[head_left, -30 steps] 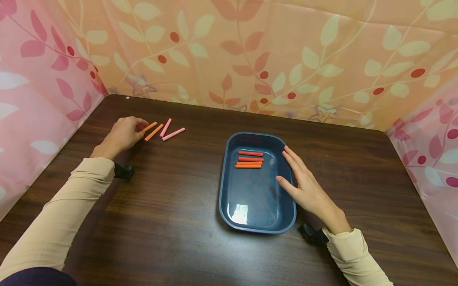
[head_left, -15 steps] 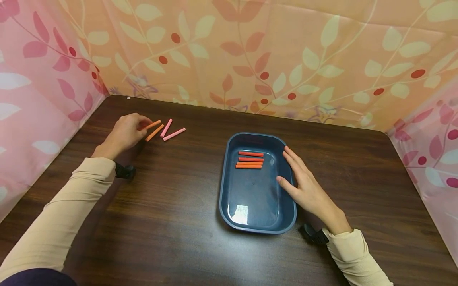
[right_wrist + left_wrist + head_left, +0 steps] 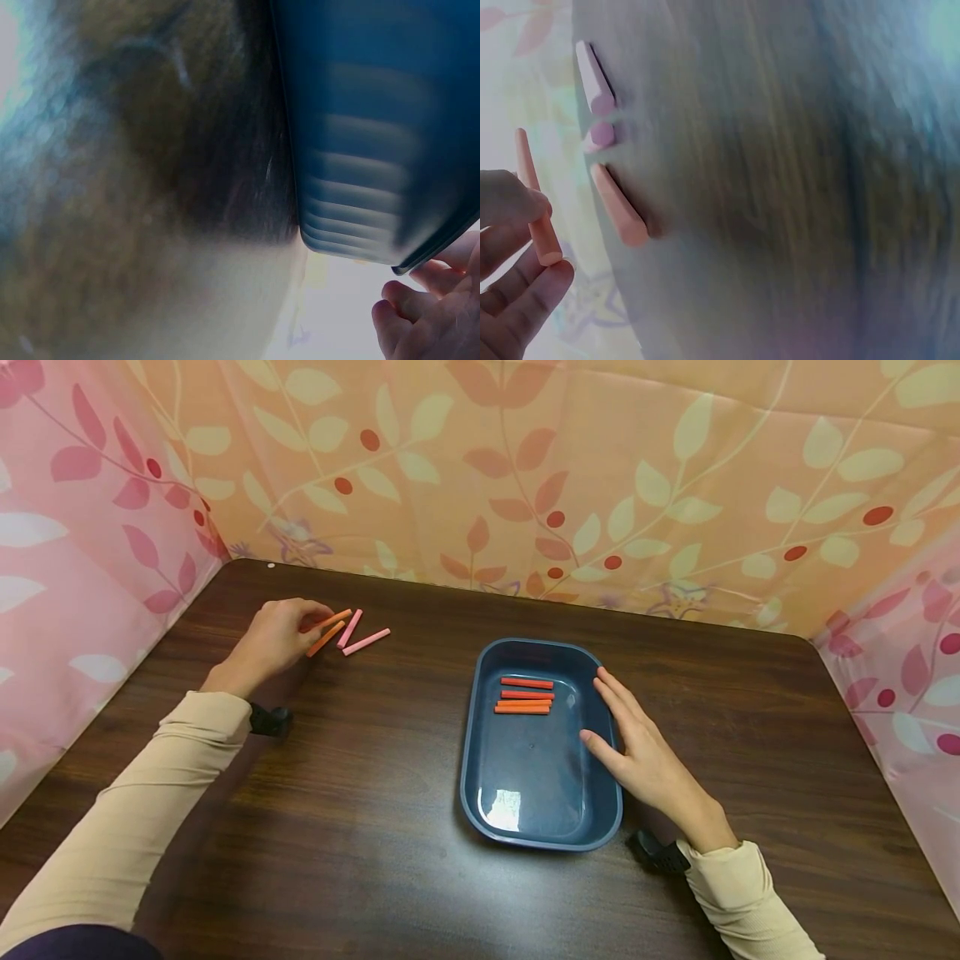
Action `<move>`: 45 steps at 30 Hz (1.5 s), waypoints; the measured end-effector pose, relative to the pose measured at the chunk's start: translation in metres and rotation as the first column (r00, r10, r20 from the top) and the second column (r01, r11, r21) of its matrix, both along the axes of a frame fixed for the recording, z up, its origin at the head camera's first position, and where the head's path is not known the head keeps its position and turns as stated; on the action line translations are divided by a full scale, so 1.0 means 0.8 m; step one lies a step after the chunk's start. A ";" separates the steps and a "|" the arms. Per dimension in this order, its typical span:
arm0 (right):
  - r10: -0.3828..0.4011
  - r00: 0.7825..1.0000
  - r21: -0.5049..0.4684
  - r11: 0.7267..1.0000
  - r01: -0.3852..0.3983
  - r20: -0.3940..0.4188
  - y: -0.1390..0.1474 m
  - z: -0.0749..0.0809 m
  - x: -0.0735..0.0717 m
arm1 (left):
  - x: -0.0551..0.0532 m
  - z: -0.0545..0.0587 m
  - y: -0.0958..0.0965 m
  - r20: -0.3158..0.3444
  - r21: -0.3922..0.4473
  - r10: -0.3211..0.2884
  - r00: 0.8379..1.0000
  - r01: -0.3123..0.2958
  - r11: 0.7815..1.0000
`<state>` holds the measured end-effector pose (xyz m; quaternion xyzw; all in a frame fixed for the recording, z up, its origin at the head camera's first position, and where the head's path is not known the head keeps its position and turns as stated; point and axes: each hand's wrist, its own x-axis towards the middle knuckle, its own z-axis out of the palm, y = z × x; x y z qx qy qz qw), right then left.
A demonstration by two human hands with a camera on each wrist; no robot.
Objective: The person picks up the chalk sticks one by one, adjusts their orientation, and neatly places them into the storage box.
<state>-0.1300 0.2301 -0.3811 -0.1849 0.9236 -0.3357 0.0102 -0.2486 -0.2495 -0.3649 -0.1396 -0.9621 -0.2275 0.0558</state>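
Note:
At the table's far left, my left hand pinches an orange chalk stick between thumb and fingertips, lifted off the table in the left wrist view. A second orange chalk stick lies just beside those fingers. Two pink chalk sticks, one steeply angled and one flatter, lie right of it. My right hand rests with extended fingers on the right rim of a dark blue plastic tray. Inside the tray, red chalk sticks and orange chalk sticks lie crosswise in a row.
The dark wooden table extends around the tray, with bare wood between it and the loose chalk. Floral cloth hangs behind the table and along both sides. Black straps with small devices circle both wrists.
My left hand has moved slightly right and up, carrying the orange chalk stick away from its spot beside the other orange one. My right hand and the tray have stayed still.

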 end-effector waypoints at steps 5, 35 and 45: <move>-0.001 1.000 0.000 1.000 0.001 -0.012 0.001 -0.001 -0.001 | 0.003 0.004 0.011 -0.029 0.009 -0.022 0.999 0.022 1.000; 0.006 1.000 0.000 1.000 -0.006 -0.011 0.000 0.000 0.000 | 0.023 0.027 0.073 -0.129 0.013 -0.133 0.983 0.136 0.991; 0.004 1.000 -0.003 1.000 -0.004 -0.011 0.000 -0.001 0.002 | 0.034 0.032 0.097 -0.155 0.017 -0.189 0.970 0.194 0.981</move>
